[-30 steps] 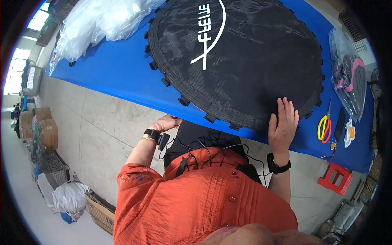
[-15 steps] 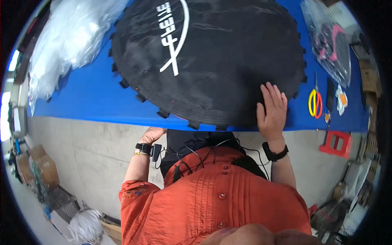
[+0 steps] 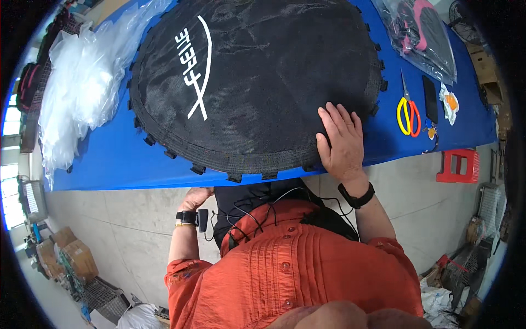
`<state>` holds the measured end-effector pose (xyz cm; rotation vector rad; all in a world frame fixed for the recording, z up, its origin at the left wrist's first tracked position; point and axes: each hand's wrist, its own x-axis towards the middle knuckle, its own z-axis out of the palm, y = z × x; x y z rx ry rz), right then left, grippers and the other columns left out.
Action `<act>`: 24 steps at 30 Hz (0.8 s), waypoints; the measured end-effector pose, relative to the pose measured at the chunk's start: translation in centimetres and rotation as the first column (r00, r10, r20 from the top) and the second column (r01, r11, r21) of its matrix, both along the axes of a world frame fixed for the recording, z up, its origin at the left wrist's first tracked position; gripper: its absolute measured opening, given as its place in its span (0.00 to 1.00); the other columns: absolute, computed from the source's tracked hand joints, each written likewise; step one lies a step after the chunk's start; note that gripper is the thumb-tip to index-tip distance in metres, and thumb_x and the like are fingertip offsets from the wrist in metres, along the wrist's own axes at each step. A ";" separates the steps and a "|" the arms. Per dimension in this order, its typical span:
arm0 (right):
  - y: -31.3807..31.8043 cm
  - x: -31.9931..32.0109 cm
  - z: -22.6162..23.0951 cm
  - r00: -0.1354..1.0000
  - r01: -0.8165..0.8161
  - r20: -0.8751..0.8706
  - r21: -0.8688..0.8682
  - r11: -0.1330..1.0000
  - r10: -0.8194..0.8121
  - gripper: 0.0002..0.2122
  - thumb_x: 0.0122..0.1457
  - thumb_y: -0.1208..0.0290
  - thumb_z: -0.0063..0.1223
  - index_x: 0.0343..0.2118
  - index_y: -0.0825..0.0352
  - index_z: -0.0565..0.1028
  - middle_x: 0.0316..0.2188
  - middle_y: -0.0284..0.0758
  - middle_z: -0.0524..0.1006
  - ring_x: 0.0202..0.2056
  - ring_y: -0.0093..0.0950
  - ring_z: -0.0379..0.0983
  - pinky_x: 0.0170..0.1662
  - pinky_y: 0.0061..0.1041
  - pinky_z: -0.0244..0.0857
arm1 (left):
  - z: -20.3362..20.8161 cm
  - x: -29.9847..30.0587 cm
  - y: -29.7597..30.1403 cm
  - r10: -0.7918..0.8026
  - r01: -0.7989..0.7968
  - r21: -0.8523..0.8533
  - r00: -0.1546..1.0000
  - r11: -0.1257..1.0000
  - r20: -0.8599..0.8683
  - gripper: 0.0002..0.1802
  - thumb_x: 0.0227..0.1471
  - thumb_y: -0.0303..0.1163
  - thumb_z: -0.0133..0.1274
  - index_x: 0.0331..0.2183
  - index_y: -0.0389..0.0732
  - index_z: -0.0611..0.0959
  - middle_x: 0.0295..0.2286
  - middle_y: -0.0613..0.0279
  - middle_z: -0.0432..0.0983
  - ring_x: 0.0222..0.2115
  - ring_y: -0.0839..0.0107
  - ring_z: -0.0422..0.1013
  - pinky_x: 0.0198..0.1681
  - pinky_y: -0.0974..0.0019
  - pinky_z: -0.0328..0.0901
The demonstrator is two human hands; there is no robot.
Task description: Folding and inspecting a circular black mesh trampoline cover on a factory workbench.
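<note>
A large round black mesh mat [image 3: 274, 93], like a trampoline mat, lies on the table. It has a white curved print and several black tabs around its rim. My right hand [image 3: 342, 140] rests flat on the mat's near right edge, palm down and fingers stretched out. My left hand [image 3: 198, 197] is low at the table's front edge, below the mat's near left side. Its fingers are hidden beneath that edge, so whether it holds anything does not show.
Blue cloth [image 3: 104, 159] covers the table. Clear plastic sheeting [image 3: 87, 98] is heaped at left. On the right lie scissors [image 3: 408, 118] with yellow and red handles, a dark flat object [image 3: 430, 98], a small wrapper [image 3: 450, 104] and a bagged pink-and-black item [image 3: 419, 33]. A red stool [image 3: 459, 166] stands beyond.
The whole view has shifted and tilted, so the mat and scissors appear farther left. My right hand stays flat on the mat's near right edge; my left remains below the table edge.
</note>
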<state>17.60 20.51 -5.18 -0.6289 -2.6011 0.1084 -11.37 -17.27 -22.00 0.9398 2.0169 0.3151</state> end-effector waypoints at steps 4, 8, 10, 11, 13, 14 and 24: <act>-0.1 0.2 0.4 0.999 0.025 0.025 -0.018 1.000 -0.025 0.25 0.65 0.62 0.56 0.64 0.65 0.74 0.65 0.43 0.73 0.66 0.45 0.67 0.72 0.53 0.53 | 0.3 0.4 0.9 -0.036 0.042 0.075 0.996 0.996 -0.081 0.14 0.62 0.33 0.53 0.46 0.38 0.83 0.41 0.47 0.82 0.41 0.55 0.76 0.47 0.51 0.70; -0.1 -0.1 0.6 0.999 0.001 0.038 -0.028 1.000 0.000 0.26 0.64 0.61 0.57 0.63 0.66 0.76 0.64 0.43 0.74 0.66 0.43 0.67 0.71 0.53 0.53 | -1.7 -0.6 -1.9 -0.087 0.090 0.017 0.990 0.996 -0.111 0.20 0.60 0.33 0.56 0.52 0.38 0.83 0.48 0.51 0.83 0.49 0.55 0.77 0.54 0.53 0.70; -0.1 0.2 0.5 1.000 -0.003 0.017 -0.004 1.000 0.003 0.26 0.63 0.61 0.58 0.62 0.67 0.76 0.63 0.43 0.75 0.65 0.42 0.67 0.70 0.52 0.54 | 0.1 0.0 -1.6 0.083 -0.086 0.099 0.996 0.991 0.039 0.17 0.59 0.28 0.56 0.50 0.36 0.84 0.43 0.59 0.83 0.43 0.59 0.78 0.50 0.55 0.72; -0.1 0.3 0.4 1.000 -0.007 0.000 -0.019 1.000 0.007 0.26 0.62 0.61 0.59 0.62 0.67 0.76 0.63 0.43 0.75 0.65 0.43 0.68 0.70 0.52 0.53 | 1.4 0.4 -1.4 0.224 -0.240 0.075 0.959 0.968 0.172 0.17 0.58 0.25 0.57 0.49 0.35 0.84 0.40 0.63 0.83 0.41 0.62 0.78 0.47 0.56 0.73; -0.1 -0.1 0.4 1.000 -0.024 -0.009 -0.037 0.999 0.024 0.27 0.61 0.61 0.59 0.62 0.67 0.76 0.63 0.43 0.76 0.64 0.44 0.68 0.70 0.52 0.53 | 0.6 1.0 -4.0 0.481 -0.634 0.022 0.609 0.773 0.631 0.10 0.61 0.22 0.56 0.45 0.34 0.85 0.35 0.63 0.81 0.34 0.69 0.78 0.43 0.61 0.75; -0.1 -0.1 0.3 1.000 -0.016 -0.002 -0.035 0.999 0.016 0.27 0.61 0.61 0.59 0.62 0.67 0.76 0.63 0.43 0.76 0.64 0.44 0.68 0.70 0.52 0.53 | 1.9 1.4 -4.1 0.480 -0.628 -0.008 0.586 0.778 0.653 0.09 0.63 0.23 0.55 0.44 0.33 0.85 0.35 0.62 0.82 0.33 0.69 0.78 0.42 0.62 0.76; 0.9 0.9 1.4 0.997 -0.076 -0.002 -0.107 0.991 0.076 0.22 0.64 0.64 0.61 0.60 0.65 0.77 0.61 0.43 0.76 0.63 0.45 0.70 0.68 0.56 0.55 | 23.5 7.1 2.4 0.561 -0.523 0.340 0.828 0.782 -0.017 0.12 0.70 0.33 0.55 0.39 0.34 0.85 0.29 0.62 0.83 0.29 0.74 0.77 0.35 0.68 0.70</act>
